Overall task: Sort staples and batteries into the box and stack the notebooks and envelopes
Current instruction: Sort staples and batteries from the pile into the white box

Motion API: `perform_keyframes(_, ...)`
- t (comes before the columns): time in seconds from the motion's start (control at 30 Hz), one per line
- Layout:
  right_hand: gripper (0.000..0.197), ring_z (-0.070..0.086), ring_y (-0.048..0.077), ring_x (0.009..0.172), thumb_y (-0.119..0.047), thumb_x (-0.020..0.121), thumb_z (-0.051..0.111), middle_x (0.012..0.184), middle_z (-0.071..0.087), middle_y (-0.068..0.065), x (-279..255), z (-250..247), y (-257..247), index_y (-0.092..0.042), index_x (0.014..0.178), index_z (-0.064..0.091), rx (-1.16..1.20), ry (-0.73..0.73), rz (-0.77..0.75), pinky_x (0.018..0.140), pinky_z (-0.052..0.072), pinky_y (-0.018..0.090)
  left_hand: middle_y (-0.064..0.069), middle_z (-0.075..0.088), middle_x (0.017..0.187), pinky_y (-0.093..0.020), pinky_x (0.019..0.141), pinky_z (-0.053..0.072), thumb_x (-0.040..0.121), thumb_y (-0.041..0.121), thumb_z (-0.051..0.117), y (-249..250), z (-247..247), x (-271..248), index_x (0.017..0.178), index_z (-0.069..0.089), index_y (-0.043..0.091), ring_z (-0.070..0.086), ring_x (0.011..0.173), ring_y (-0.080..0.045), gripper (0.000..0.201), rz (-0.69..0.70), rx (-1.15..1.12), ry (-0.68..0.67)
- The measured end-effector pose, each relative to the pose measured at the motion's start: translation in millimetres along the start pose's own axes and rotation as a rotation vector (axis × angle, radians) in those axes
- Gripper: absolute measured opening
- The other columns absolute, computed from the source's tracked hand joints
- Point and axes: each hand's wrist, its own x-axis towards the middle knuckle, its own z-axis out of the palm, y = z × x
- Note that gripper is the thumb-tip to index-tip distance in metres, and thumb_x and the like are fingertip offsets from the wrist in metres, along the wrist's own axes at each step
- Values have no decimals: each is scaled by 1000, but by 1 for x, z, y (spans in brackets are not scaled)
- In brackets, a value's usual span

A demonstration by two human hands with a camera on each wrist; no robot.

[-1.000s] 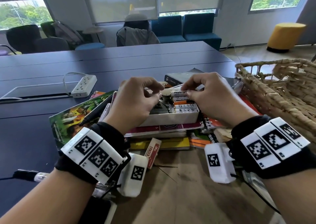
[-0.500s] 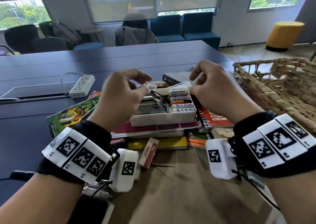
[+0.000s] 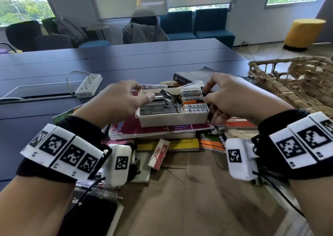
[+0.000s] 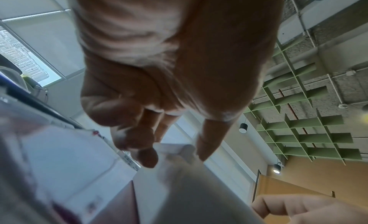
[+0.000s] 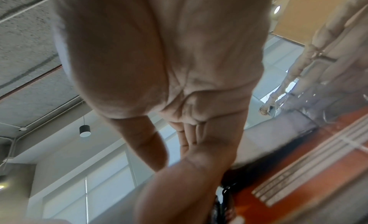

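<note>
A white box (image 3: 173,119) sits on top of a stack of notebooks (image 3: 142,130). Grey staple strips (image 3: 156,108) fill its left half and several batteries (image 3: 193,100) lie in its right half. My left hand (image 3: 124,100) grips the box's left end, thumb over the rim and fingers behind the far corner. My right hand (image 3: 228,97) grips the right end. In the left wrist view my left hand (image 4: 159,85) curls its fingers round the box's white corner (image 4: 173,148). The right wrist view shows my right hand (image 5: 169,70) beside an orange notebook (image 5: 298,188).
A wicker basket (image 3: 288,84) stands close on the right. An eraser packet (image 3: 158,153) leans on the stack's front, above a brown envelope (image 3: 198,190). A power strip (image 3: 88,85) lies at the left, a dark book (image 3: 189,76) behind the box, a black notebook (image 3: 90,216) near me.
Both hands were raised over the box's contents with fingers pinched. They have come down and apart and now hold the box's two ends.
</note>
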Motion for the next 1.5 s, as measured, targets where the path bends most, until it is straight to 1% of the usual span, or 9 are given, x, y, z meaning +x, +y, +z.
perform_keyframes(0.2, 6, 68, 22, 51, -17, 96, 69, 63, 70, 7, -14, -12, -7, -18, 99, 64, -114, -120, -203, 50, 54, 33, -5, 69, 108, -36, 73, 43, 91, 65, 59, 3, 0, -3, 135, 56, 28, 62, 83, -23, 58, -20, 32, -17)
perform_keyframes(0.37, 24, 56, -2, 59, -43, 80, 81, 69, 61, -22, -32, 8, -24, -35, 94, 63, -477, -222, -453, 56, 43, 14, -2, 66, 106, -35, 73, 43, 93, 62, 59, 8, 2, -8, 140, 53, 25, 60, 85, -20, 60, -11, 82, -6)
perform_keyframes(0.5, 25, 57, 2, 72, -44, 79, 79, 69, 60, -12, -39, 20, -34, -36, 95, 62, -505, -130, -600, 57, 38, 16, -5, 61, 120, -34, 81, 38, 94, 61, 57, 10, 8, -11, 139, 48, 23, 56, 102, -24, 59, -1, 148, -30)
perform_keyframes(0.67, 29, 55, 4, 71, -38, 77, 80, 75, 58, -14, -41, 51, -32, -37, 100, 62, -635, -369, -669, 63, 44, 25, -6, 61, 125, -38, 87, 46, 94, 62, 57, 6, 9, -9, 139, 40, 23, 59, 105, -25, 62, -12, 57, -106)
perform_keyframes(0.9, 28, 64, 14, 90, -32, 82, 74, 104, 65, -11, -37, 75, -27, -41, 100, 53, -780, -428, -666, 75, 56, 40, -10, 53, 145, -36, 93, 48, 91, 71, 53, 0, 12, -10, 148, 29, 25, 59, 118, -26, 77, -1, 8, -146)
perform_keyframes(1.0, 25, 58, 2, 82, -42, 85, 76, 96, 63, -12, -36, 62, -37, -36, 92, 53, -746, -474, -617, 70, 48, 25, -9, 56, 136, -36, 86, 51, 93, 68, 53, -1, 9, -10, 146, 31, 27, 61, 105, -24, 71, 2, -14, -157)
perform_keyframes(1.1, 20, 52, 6, 66, -47, 85, 77, 72, 56, -8, -41, 37, -54, -32, 91, 65, -630, -407, -531, 59, 39, 20, -12, 56, 141, -40, 97, 46, 94, 67, 52, -4, 9, -9, 147, 29, 26, 58, 116, -29, 71, 10, 5, -156)
perform_keyframes(1.33, 25, 60, 11, 65, -41, 80, 82, 70, 69, -4, -12, 19, -54, -20, 75, 71, -379, 93, -365, 62, 45, 28, -13, 59, 138, -47, 108, 41, 89, 72, 53, -5, 10, -7, 144, 31, 25, 56, 123, -32, 76, 8, -7, -158)
perform_keyframes(1.5, 35, 63, 16, 70, -57, 72, 78, 70, 66, -6, 4, 40, -45, -28, 86, 63, -465, 207, -333, 64, 48, 33, -13, 60, 136, -52, 109, 39, 76, 83, 46, -3, 11, -7, 143, 30, 24, 58, 122, -32, 90, 8, 21, -160)
